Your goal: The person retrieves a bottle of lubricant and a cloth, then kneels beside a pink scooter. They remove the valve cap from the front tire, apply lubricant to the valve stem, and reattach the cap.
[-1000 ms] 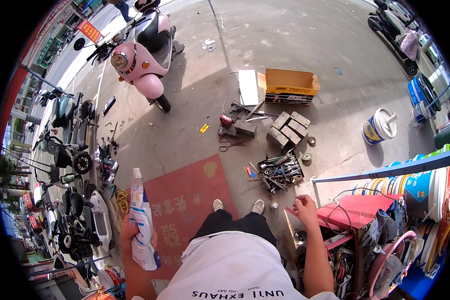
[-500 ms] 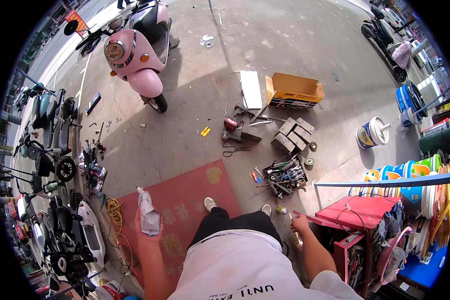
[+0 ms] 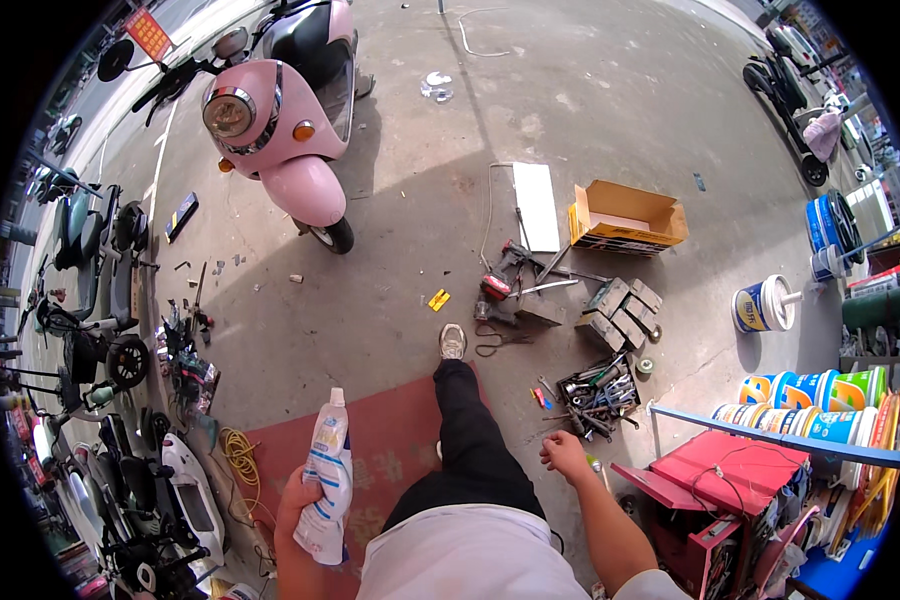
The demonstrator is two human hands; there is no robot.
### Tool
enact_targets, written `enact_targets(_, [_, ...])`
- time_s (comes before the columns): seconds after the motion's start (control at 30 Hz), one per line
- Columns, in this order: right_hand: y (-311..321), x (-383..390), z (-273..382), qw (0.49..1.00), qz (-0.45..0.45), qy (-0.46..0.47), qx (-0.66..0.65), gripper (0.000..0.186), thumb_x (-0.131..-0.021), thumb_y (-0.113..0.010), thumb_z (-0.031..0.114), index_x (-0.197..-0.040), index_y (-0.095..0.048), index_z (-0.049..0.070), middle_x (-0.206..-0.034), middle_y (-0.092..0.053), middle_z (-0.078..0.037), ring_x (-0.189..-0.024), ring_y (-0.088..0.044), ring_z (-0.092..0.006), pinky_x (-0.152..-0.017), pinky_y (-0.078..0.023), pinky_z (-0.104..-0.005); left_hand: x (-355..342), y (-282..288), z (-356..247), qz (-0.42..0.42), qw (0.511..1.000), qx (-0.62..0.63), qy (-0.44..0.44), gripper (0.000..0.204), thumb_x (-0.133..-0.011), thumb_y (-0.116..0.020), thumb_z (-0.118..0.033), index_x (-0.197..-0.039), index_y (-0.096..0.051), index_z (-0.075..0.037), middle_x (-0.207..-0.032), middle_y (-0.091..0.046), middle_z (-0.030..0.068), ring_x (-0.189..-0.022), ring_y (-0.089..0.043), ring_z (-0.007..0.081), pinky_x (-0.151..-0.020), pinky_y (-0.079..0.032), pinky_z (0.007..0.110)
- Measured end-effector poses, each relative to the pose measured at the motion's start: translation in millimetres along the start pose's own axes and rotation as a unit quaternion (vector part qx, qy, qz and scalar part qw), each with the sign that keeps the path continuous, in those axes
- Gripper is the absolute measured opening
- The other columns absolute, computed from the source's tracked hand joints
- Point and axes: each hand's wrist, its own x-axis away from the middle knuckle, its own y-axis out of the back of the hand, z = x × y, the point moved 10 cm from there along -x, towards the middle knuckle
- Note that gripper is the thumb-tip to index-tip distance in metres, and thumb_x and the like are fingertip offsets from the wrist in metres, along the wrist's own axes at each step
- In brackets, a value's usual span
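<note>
A white spouted pouch (image 3: 330, 480) is held in the left hand (image 3: 296, 500), thumb at its side, spout beyond the fingers. The right hand (image 3: 567, 456) is loosely curled; contents cannot be told. Farther, a tool tray (image 3: 598, 398) is seen.

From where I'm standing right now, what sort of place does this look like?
Probably an outdoor repair area, perhaps outside a shop: there's a pink scooter parked on the concrete, a box of hand tools, and an open red toolbox.
</note>
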Motion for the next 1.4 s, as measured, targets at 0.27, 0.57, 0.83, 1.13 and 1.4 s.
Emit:
enact_targets(0.27, [-53.5,-234.5,62.5,0.985,-0.001,-0.103,0.140,0.020,-0.083,-0.057,0.015,-0.094,-0.060,-0.002,-0.076,-0.065,-0.011,-0.061,-0.064,-0.0178,-0.051,-0.051,-0.0300,-122.3,21.1,-68.6,-0.030,0.994,-0.081,0.073,0.068,-0.068,-0.081,-0.025,-0.120,-0.051,0.006,-0.104,-0.065,0.0109,-0.087,-0.066,0.0203,-0.076,-0.052,0.031])
enact_targets(0.57, [-98.5,-531.1,203.2,0.916,-0.159,-0.022,0.368,0.042,-0.081,-0.059,0.025,-0.113,-0.055,-0.002,-0.105,-0.062,-0.027,-0.103,-0.058,-0.0403,-0.090,-0.045,-0.0450,-436.5,158.2,-3.7,-0.284,0.943,-0.082,0.151,0.032,-0.082,-0.066,-0.002,-0.111,-0.054,0.002,-0.100,-0.065,0.0117,-0.085,-0.066,0.0209,-0.076,-0.054,0.034])
enact_targets(0.83, [-35.8,-772.4,121.5,0.958,-0.265,-0.097,0.045,0.051,-0.077,-0.073,0.020,-0.105,-0.054,-0.018,-0.098,-0.064,-0.022,-0.084,-0.064,-0.0285,-0.074,-0.049,-0.0380,-530.4,204.1,133.1,-0.287,0.854,-0.165,0.403,0.036,-0.079,-0.069,-0.001,-0.113,-0.055,0.003,-0.097,-0.066,0.0112,-0.084,-0.065,0.0179,-0.074,-0.054,0.034])
enact_targets(1.13, [-26.6,-760.2,173.9,0.977,-0.177,-0.111,-0.031,0.018,-0.072,-0.066,-0.001,-0.084,-0.061,-0.013,-0.075,-0.062,-0.019,-0.060,-0.062,-0.0239,-0.053,-0.051,-0.0371,-568.9,213.4,119.7,-0.295,0.864,-0.161,0.374,0.037,-0.080,-0.068,0.000,-0.114,-0.054,0.002,-0.098,-0.066,0.0118,-0.084,-0.066,0.0184,-0.075,-0.053,0.033])
enact_targets(1.4, [7.2,-764.1,166.4,0.953,-0.300,-0.036,0.016,0.033,-0.069,-0.069,0.015,-0.091,-0.063,-0.009,-0.089,-0.067,-0.019,-0.076,-0.067,-0.0281,-0.070,-0.052,-0.0380,-553.5,224.9,131.2,-0.319,0.846,-0.163,0.396,0.037,-0.081,-0.068,-0.002,-0.115,-0.053,0.002,-0.099,-0.066,0.0110,-0.085,-0.066,0.0205,-0.075,-0.054,0.034])
